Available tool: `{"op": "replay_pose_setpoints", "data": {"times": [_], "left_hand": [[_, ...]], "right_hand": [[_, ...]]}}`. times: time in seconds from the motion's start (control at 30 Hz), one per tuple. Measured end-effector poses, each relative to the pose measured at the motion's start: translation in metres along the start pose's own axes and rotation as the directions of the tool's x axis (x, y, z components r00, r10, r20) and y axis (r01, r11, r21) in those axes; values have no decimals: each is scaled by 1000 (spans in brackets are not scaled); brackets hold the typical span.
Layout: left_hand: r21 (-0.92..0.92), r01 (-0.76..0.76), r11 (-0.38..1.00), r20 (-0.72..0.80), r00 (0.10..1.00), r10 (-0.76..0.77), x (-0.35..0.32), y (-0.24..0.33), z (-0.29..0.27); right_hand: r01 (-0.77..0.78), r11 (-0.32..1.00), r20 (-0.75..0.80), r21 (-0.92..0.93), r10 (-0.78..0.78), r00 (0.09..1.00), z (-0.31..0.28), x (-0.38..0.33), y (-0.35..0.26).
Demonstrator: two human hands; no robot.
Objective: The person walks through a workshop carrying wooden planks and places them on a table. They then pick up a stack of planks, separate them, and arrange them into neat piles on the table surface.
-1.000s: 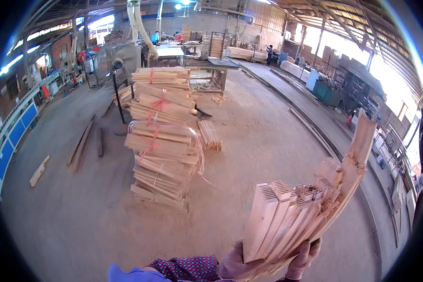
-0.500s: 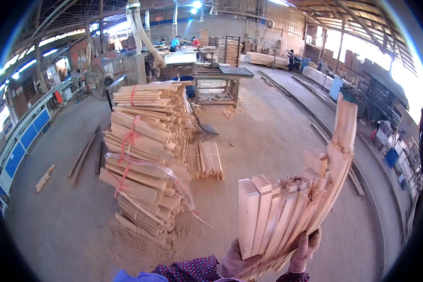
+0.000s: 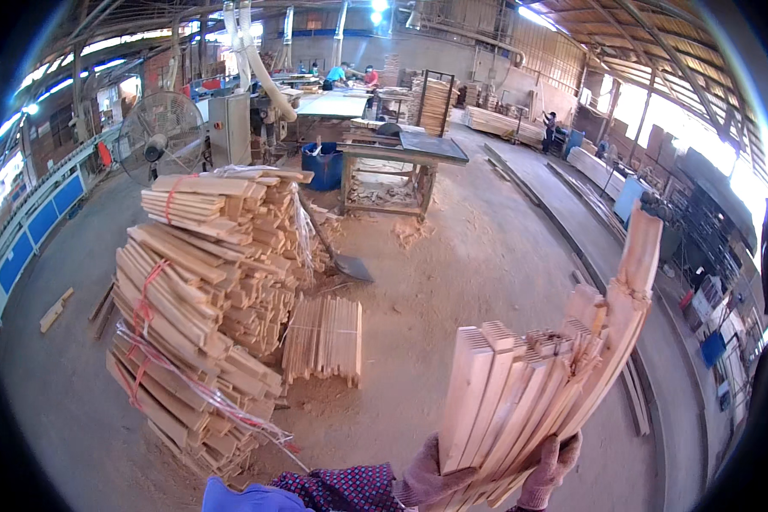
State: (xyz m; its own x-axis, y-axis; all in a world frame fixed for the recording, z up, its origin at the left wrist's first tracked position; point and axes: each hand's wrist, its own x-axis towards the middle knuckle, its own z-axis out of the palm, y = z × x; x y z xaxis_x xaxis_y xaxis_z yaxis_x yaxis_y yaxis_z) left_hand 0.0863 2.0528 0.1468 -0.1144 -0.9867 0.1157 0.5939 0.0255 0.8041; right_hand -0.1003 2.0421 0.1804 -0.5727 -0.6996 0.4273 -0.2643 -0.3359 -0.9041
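Note:
Between my two gloved hands is an upright bundle of pale wooden strips [image 3: 495,401], some with grooved ends. One longer, rough-edged piece on its right side sticks up well above the others. My left hand [image 3: 435,474] is closed around the bundle's lower left side, thumb across the front. Low on the right side, my right hand [image 3: 552,471] grips the strips, its fingers partly hidden behind the wood. To the left stands a tall leaning stack of wooden strips [image 3: 200,282], tied in bundles with red and clear plastic string. A smaller tied bundle [image 3: 324,341] rests on the floor beside it.
A shovel [image 3: 350,267] lies behind the stack, near a blue barrel [image 3: 324,168] and a saw table [image 3: 405,147]. A large fan [image 3: 158,136] stands at far left. Long floor rails [image 3: 563,226] run along the right. Co-workers [image 3: 340,75] are in the background.
My view has shifted closer to the stack, which now appears larger and farther left. The bundle stays in both hands and has moved slightly right in view.

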Motion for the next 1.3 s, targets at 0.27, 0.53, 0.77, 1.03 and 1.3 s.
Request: {"op": "replay_pose_setpoints", "data": {"times": [0.27,0.53,0.77,1.03,1.3], "left_hand": [[73,118,990,55,991,-122,191,-43,1],[121,-95,988,-167,979,115,389,-79,6],[285,-126,950,-316,924,217,562,-82,-6],[210,-156,965,-181,964,195,765,-122,-37],[149,-105,983,-217,967,137,950,-138,-59]], "right_hand": [[-34,999,22,-21,35,999,64,156,87],[-149,981,243,122,116,963,194,348,172],[-140,980,322,139,89,942,317,489,259],[8,991,304,-135,34,952,411,638,324],[46,982,267,-184,5,964,512,774,395]]}}
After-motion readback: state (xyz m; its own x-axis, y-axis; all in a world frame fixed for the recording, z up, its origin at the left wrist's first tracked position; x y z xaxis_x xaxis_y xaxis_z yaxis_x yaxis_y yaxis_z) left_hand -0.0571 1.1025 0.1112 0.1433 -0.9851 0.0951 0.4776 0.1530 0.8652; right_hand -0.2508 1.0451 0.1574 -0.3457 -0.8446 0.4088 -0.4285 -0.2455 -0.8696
